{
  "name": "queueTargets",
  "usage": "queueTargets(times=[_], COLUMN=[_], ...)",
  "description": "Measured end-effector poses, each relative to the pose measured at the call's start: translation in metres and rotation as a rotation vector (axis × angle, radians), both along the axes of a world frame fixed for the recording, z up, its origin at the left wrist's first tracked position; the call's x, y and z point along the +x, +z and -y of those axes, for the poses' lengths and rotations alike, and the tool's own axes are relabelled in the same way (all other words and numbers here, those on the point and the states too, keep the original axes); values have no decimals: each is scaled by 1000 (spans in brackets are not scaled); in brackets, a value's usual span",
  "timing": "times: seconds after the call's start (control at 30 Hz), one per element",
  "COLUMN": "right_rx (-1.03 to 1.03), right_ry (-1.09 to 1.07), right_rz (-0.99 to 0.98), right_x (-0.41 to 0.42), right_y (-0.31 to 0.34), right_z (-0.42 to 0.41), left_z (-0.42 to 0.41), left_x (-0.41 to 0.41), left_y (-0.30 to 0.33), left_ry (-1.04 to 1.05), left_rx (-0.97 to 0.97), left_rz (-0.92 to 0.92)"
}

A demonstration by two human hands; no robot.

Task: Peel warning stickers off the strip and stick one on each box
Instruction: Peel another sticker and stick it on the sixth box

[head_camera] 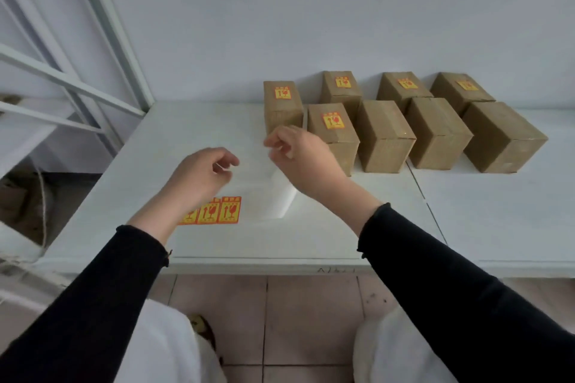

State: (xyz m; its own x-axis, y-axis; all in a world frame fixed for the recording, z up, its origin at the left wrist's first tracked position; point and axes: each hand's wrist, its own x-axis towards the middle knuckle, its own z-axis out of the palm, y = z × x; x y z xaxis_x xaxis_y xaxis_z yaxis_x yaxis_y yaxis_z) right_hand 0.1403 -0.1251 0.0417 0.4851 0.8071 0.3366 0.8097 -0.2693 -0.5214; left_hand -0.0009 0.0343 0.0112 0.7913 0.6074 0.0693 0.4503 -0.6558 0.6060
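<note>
Eight brown cardboard boxes stand in two rows on the white table (311,239). All of the back row carries a red-yellow warning sticker, as on the leftmost box (282,102). In the front row only the left box (334,130) has a sticker. The three to its right, among them the nearest one (385,137), are plain. The sticker strip (217,211) lies near the front edge with three stickers showing. Its blank white backing (281,196) curls up to the right. My right hand (298,154) pinches the raised backing. My left hand (203,172) hovers over the strip, fingers curled, seemingly pinching the backing's edge.
A white metal frame (102,40) rises at the table's left end, with a drop to the floor beside it. A second white table (497,227) adjoins on the right. A pale wall stands right behind the boxes. Tiled floor shows below the front edge.
</note>
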Motion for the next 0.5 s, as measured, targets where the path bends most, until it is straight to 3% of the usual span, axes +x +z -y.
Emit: queueTargets(times=[0.13, 0.33, 0.43, 0.5], right_rx=[-126, -353, -312, -278], right_ry=[104, 160, 142, 136], right_rz=[-36, 39, 14, 17], right_x=[-36, -46, -39, -36], right_y=[-48, -87, -92, -91], right_z=[-17, -24, -18, -12], left_z=[-7, -9, -9, -12], left_x=[-20, -16, -13, -12], left_y=[-36, -39, -31, -27], left_ry=[-58, -60, -58, -54], left_rx=[58, 249, 161, 29], left_rz=[-303, -536, -615, -548])
